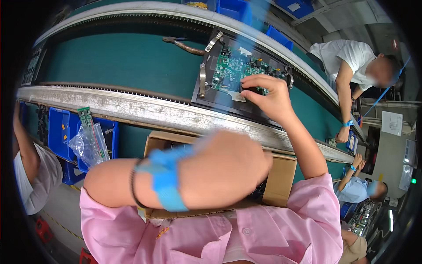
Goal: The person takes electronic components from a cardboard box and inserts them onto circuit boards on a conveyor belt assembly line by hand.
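My right hand [271, 96] is over a green circuit board [226, 70], thumb and forefinger curved and apart near its lower edge. A black carrier frame [211, 97] with metal spring clips [202, 80] holds the board on the conveyor. Nearer to me, my left hand [226, 169] hangs above an open cardboard box [279, 181]. Motion smears its fingers, and the arm hides much of the box. On that wrist are a blue strap [166, 180] and a dark band. A blurred, see-through blue streak crosses the board.
Metal rails [132, 102] border the green conveyor belt [118, 61]. A plier-like hand tool [187, 46] lies beside the carrier. Blue bins [59, 132] stand at left, one with a bagged circuit board [94, 136]. A person in white [340, 55] leans over the line at far right; others sit nearby.
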Tool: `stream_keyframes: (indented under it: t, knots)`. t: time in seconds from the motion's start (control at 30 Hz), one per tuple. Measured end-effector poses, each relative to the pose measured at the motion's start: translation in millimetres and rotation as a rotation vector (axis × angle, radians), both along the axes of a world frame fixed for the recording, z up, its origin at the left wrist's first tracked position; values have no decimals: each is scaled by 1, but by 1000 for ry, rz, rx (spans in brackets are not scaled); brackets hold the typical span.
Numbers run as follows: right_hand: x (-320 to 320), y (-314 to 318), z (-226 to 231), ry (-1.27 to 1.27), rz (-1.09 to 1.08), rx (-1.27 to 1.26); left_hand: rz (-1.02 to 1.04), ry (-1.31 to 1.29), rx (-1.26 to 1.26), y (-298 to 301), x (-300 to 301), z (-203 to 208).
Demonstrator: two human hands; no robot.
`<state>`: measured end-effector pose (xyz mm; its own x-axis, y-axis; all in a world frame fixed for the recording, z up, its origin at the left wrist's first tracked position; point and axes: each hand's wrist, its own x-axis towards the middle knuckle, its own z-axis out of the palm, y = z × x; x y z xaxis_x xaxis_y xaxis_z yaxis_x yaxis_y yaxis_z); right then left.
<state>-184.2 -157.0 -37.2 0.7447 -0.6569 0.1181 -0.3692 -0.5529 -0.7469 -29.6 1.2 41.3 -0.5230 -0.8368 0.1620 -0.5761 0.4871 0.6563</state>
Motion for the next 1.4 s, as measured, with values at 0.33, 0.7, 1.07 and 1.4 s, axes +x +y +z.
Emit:
stream_keyframes:
  t: [0.33,0.7,1.07,1.4]
  knots:
    - [2,2,-8,19,14,-297,-316,-384,-201,18,-67,-17]
    - [0,2,-19,-34,-19,-320,-356,-103,17,16,-68,-49]
    - [-6,4,-21,-46,-24,-342,-658,-403,241,-6,-71,-28]
    - [-9,7,-20,-32,-35,-372,-581,-308,198,0,-64,-34]
